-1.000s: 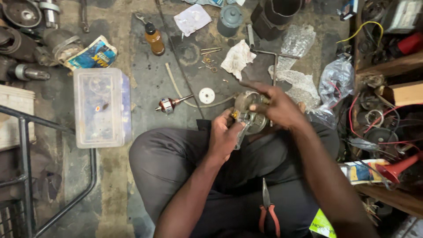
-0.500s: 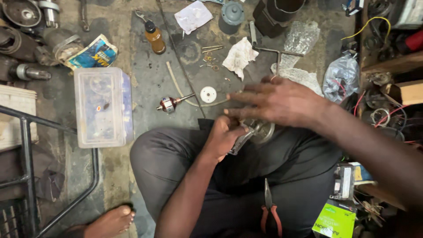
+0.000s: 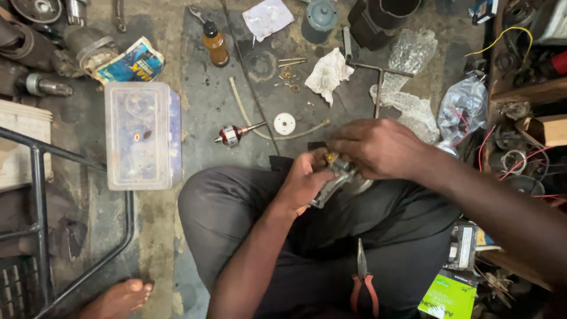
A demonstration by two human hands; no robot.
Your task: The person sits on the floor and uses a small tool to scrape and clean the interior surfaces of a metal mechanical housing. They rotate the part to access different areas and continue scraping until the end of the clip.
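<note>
I sit cross-legged on a workshop floor. My left hand [image 3: 304,180] grips a small grey metal motor housing [image 3: 331,186] over my lap. My right hand [image 3: 378,146] covers the top of the same part, its fingers curled around it near a small yellow piece. Much of the housing is hidden under both hands. On the floor just ahead lie a motor armature [image 3: 233,133] with copper windings and a white plastic gear [image 3: 284,123]. Red-handled pliers [image 3: 361,283] rest on my lap.
A clear plastic box [image 3: 142,134] of small parts stands to the left. An amber bottle [image 3: 215,42], white rag [image 3: 328,72], T-handle wrench [image 3: 378,74], screws and plastic bags lie ahead. A black metal frame [image 3: 41,195] and a bare foot [image 3: 121,298] are at lower left. Cluttered shelves fill the right.
My right hand has swung over the housing and now covers it from above. A bare foot has come into view at lower left.
</note>
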